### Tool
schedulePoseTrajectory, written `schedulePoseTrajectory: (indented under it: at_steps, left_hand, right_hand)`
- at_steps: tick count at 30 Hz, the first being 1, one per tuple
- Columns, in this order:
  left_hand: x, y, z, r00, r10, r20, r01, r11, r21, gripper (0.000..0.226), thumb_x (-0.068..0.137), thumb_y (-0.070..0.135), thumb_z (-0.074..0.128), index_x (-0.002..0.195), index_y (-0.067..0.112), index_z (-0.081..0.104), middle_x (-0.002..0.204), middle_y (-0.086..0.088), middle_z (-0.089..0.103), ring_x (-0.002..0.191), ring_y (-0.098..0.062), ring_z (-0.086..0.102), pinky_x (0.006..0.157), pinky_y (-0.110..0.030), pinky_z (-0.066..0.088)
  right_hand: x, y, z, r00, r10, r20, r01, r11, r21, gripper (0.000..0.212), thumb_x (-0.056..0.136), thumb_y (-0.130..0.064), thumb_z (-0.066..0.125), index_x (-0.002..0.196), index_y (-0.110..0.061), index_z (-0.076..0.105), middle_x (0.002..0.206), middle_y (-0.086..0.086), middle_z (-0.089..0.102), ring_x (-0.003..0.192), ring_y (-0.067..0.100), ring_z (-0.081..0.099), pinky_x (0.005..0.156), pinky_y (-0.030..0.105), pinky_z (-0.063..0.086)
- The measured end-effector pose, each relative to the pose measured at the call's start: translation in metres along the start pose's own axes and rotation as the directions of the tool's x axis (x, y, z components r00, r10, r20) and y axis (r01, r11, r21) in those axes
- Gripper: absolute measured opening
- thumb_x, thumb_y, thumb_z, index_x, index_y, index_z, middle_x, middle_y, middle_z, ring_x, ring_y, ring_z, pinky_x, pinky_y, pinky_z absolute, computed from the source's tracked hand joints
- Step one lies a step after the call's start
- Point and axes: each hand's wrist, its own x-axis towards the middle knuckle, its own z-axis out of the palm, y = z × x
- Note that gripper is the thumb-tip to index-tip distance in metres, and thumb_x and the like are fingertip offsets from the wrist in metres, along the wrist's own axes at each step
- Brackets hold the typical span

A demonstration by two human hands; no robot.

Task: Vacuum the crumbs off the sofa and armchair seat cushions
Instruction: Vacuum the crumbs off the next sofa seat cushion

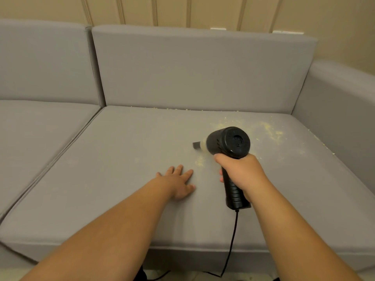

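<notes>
My right hand (241, 175) grips the handle of a black handheld vacuum (229, 141). Its short nozzle (196, 145) points left and down onto the grey seat cushion (121, 159) of the sofa. Pale yellow crumbs (272, 132) are scattered over the cushion's back right part. A small patch of crumbs (199, 161) lies just below the nozzle. More crumbs (182, 109) line the seam under the back cushion. My left hand (178, 182) rests flat on the cushion, fingers spread, a little left of the vacuum.
The vacuum's black cord (233, 240) hangs from the handle over the cushion's front edge to the floor. A second seat cushion (36, 128) adjoins on the left. The sofa's armrest (341, 106) rises at the right. A beige panelled wall (182, 11) stands behind.
</notes>
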Motion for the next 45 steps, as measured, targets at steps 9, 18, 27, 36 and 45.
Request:
schedulePoseTrajectory:
  at_steps: [9,18,27,36,45]
  left_hand:
    - [-0.002,0.001,-0.001,1.0,0.006,0.001,-0.006,1.0,-0.016,0.074,0.102,0.071,0.026,0.163,0.045,-0.007,0.173,0.005,-0.015,0.16,-0.026,-0.01,0.123,-0.066,0.005]
    - [-0.002,0.003,-0.002,1.0,-0.009,0.013,0.01,0.999,-0.036,0.071,0.102,0.071,0.019,0.164,0.044,-0.003,0.173,0.004,-0.014,0.159,-0.027,-0.012,0.123,-0.067,0.003]
    - [-0.01,0.005,-0.001,0.999,-0.019,0.027,0.02,0.999,-0.026,0.068,0.102,0.071,0.015,0.163,0.047,-0.002,0.173,0.006,-0.013,0.159,-0.026,-0.012,0.122,-0.069,0.005]
    - [-0.022,0.017,0.004,0.997,0.009,0.076,-0.008,1.0,-0.018,0.069,0.102,0.072,0.018,0.162,0.047,-0.002,0.173,0.003,-0.015,0.159,-0.029,-0.014,0.124,-0.065,0.005]
    - [-0.028,0.016,0.003,0.997,0.015,0.07,-0.014,1.0,-0.018,0.069,0.103,0.07,0.017,0.164,0.043,-0.002,0.172,0.004,-0.017,0.159,-0.029,-0.012,0.126,-0.061,0.004]
  right_hand:
    - [0.0,-0.002,-0.003,0.995,-0.049,-0.09,0.042,0.996,-0.082,0.019,0.077,-0.033,0.075,0.082,-0.014,0.075,0.067,0.006,0.075,0.074,0.031,0.078,0.082,0.051,0.065]
    - [-0.004,-0.004,-0.006,1.0,-0.007,-0.012,0.006,0.999,-0.037,0.017,0.084,-0.023,0.076,0.09,-0.008,0.075,0.072,0.013,0.074,0.061,0.021,0.073,0.077,0.042,0.064]
    - [-0.015,-0.001,-0.011,0.999,-0.022,-0.048,0.02,0.999,-0.04,0.018,0.085,-0.024,0.075,0.092,-0.007,0.075,0.068,0.007,0.073,0.061,0.02,0.073,0.083,0.048,0.064]
    - [-0.037,-0.002,0.0,0.999,-0.041,-0.002,0.041,0.997,-0.058,0.014,0.083,-0.026,0.075,0.084,-0.013,0.075,0.076,0.013,0.076,0.071,0.027,0.079,0.079,0.046,0.066]
    - [-0.033,-0.003,-0.023,0.997,0.007,-0.076,-0.009,1.0,-0.026,0.02,0.086,-0.026,0.076,0.09,-0.006,0.074,0.064,0.006,0.072,0.071,0.029,0.077,0.086,0.051,0.064]
